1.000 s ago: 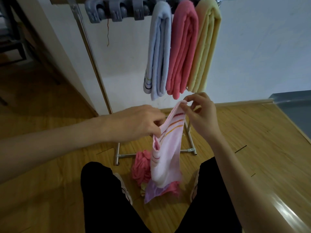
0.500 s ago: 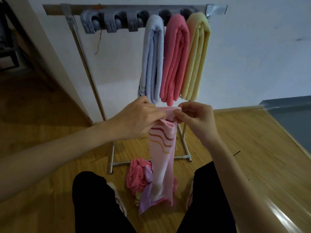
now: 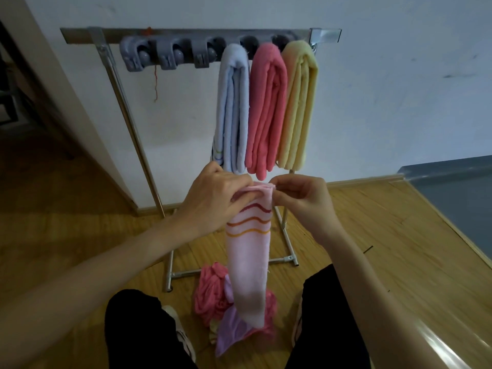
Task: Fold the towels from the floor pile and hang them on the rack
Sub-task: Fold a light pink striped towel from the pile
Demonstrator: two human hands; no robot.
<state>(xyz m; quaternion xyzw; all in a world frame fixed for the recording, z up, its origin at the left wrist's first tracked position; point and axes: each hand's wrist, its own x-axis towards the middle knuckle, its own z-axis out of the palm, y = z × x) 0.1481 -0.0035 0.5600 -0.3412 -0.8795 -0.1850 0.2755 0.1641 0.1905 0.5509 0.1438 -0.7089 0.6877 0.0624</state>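
Wood floor (image 3: 386, 235), white wall behind; rack (image 3: 202, 35) carrying blue towel (image 3: 233, 107), coral towel (image 3: 267, 110), yellow towel (image 3: 298, 107) side by side. Left hand (image 3: 215, 201) and right hand (image 3: 303, 198) pinching top corners of pink striped towel (image 3: 249, 251) together, hanging lengthwise over floor pile (image 3: 213, 296); likely aligning edges for fold.

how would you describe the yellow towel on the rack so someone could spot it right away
Find the metal rack standing against the white wall, with a row of grey clips along its top bar. Three folded towels hang side by side at the bar's right end. The yellow towel is the rightmost, next to the pink towel and nearest the rack's right corner bracket; the blue towel hangs leftmost.
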